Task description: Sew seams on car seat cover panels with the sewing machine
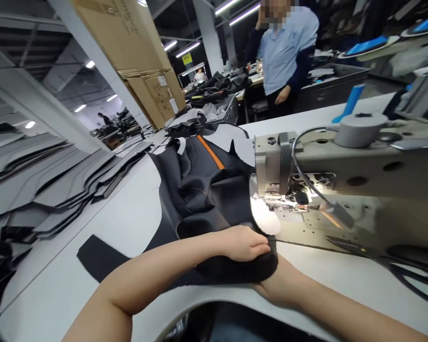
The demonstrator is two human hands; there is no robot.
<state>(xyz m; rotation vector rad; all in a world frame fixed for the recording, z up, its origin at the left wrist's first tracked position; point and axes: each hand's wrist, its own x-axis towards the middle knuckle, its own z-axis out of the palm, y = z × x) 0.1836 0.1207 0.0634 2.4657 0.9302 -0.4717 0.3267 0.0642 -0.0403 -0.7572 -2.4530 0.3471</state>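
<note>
A black leather-like cover (196, 190) with an orange strip (211, 152) lies rumpled on the white table, its pale backing showing at the right edge by the sewing machine's needle area. My left hand (244, 244) reaches across from the left, its fingers curled closed on the cover's near right part. Below it, my right hand (280, 285) comes in from the right and goes under the near edge of the cover, which hides its fingers. Just right of both hands stands the sewing machine (342, 166), its lamp lighting the needle area.
Scissors (345, 246) lie on the machine bed's near edge. Stacks of grey and black cut pieces (67, 175) line the left side. Cardboard boxes (128, 42) stand behind, with a person in a blue shirt (281, 57) beyond the table. A blue spool holder (351, 103) tops the machine.
</note>
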